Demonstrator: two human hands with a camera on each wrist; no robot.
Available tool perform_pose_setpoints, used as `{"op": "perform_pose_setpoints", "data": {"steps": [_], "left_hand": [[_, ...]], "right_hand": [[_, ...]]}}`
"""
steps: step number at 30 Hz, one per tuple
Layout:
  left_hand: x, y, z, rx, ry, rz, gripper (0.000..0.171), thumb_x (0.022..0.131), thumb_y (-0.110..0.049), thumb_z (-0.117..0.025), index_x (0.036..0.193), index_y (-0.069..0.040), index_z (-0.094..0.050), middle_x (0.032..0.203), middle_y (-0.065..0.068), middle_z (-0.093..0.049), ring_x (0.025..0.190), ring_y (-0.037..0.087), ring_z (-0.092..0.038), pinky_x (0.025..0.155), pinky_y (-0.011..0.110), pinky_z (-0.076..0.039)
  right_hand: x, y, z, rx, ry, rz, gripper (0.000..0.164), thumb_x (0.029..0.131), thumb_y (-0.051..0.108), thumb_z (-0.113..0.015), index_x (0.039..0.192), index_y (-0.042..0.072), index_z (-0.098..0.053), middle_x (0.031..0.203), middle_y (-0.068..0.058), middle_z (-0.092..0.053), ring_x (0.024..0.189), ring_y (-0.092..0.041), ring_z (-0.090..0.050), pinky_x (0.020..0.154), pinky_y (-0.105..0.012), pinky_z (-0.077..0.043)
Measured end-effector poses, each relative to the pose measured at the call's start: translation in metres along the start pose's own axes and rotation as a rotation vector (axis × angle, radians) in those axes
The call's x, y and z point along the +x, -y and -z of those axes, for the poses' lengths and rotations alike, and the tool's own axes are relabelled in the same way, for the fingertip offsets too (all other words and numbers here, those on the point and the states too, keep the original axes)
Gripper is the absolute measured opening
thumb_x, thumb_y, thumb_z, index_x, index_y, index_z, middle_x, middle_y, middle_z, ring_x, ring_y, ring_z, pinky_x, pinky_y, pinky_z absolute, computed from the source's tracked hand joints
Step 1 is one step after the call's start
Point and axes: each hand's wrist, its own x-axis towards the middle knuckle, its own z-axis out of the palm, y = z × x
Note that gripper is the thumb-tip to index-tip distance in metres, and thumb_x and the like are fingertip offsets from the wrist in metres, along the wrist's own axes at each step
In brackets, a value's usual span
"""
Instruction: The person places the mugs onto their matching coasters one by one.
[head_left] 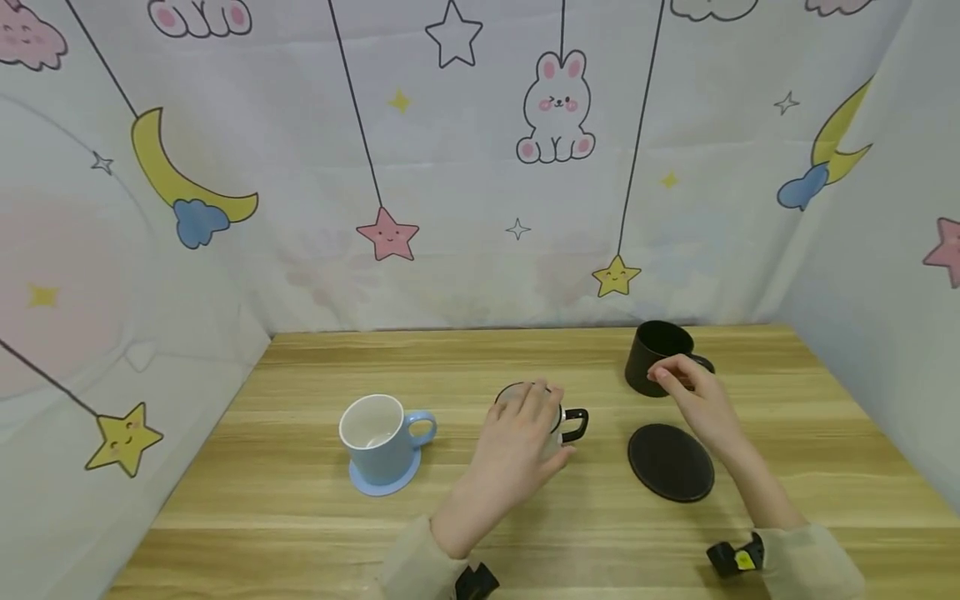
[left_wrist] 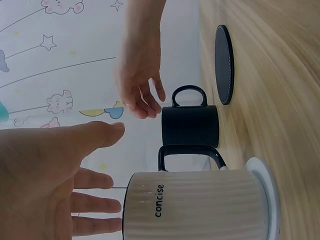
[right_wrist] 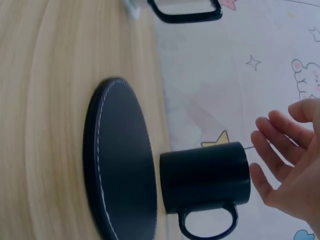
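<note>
A cream mug (left_wrist: 200, 207) marked "concise", with a black handle (head_left: 576, 425), stands on a pale coaster (left_wrist: 270, 192). My left hand (head_left: 517, 442) is over its top, mostly covering it in the head view; in the left wrist view the straight fingers are at the rim, and whether they touch it I cannot tell. To the right, my right hand (head_left: 701, 404) hovers beside a black mug (head_left: 642, 360), fingers loosely bent and holding nothing. In the right wrist view those fingers are just off the mug's rim. Nearer to me lies a round black coaster (head_left: 671, 463) with white stitching.
On the left side of the wooden table (head_left: 300, 533), a light blue mug (head_left: 382, 458) stands on a blue coaster (head_left: 381, 488), its handle pointing right. Behind and at both sides hangs a white cloth (head_left: 465, 167) printed with stars, moons and rabbits.
</note>
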Motion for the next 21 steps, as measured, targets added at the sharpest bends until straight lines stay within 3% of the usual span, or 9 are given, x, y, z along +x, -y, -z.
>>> {"op": "perform_pose_setpoints", "data": {"steps": [4, 12, 21], "left_hand": [[0.003, -0.002, -0.001, 0.001, -0.004, -0.03, 0.072, 0.089, -0.059, -0.056, 0.145, -0.015, -0.042, 0.147, 0.007, -0.047, 0.134, 0.023, -0.047, 0.105, 0.044, -0.043], [0.007, -0.005, -0.002, -0.018, -0.012, -0.053, 0.069, 0.09, -0.056, -0.057, 0.145, -0.016, -0.042, 0.148, 0.006, -0.046, 0.136, 0.023, -0.046, 0.103, 0.045, -0.044], [0.013, -0.01, -0.009, -0.067, -0.008, -0.08, 0.067, 0.092, -0.052, -0.057, 0.146, -0.018, -0.04, 0.149, 0.005, -0.046, 0.138, 0.021, -0.043, 0.106, 0.043, -0.043]], "right_hand": [[-0.001, -0.003, 0.004, -0.073, -0.02, 0.016, 0.025, 0.102, 0.022, -0.048, 0.108, 0.004, -0.064, 0.108, -0.012, -0.065, 0.091, 0.015, -0.048, 0.079, -0.012, -0.042], [-0.002, -0.011, 0.005, -0.095, -0.122, 0.057, 0.021, 0.099, 0.015, -0.052, 0.105, -0.001, -0.064, 0.106, -0.016, -0.063, 0.098, 0.012, -0.038, 0.081, -0.026, -0.038], [-0.001, -0.026, 0.011, -0.127, -0.234, 0.067, 0.018, 0.097, 0.009, -0.054, 0.104, -0.004, -0.064, 0.101, -0.016, -0.06, 0.088, -0.001, -0.037, 0.074, -0.023, -0.029]]}}
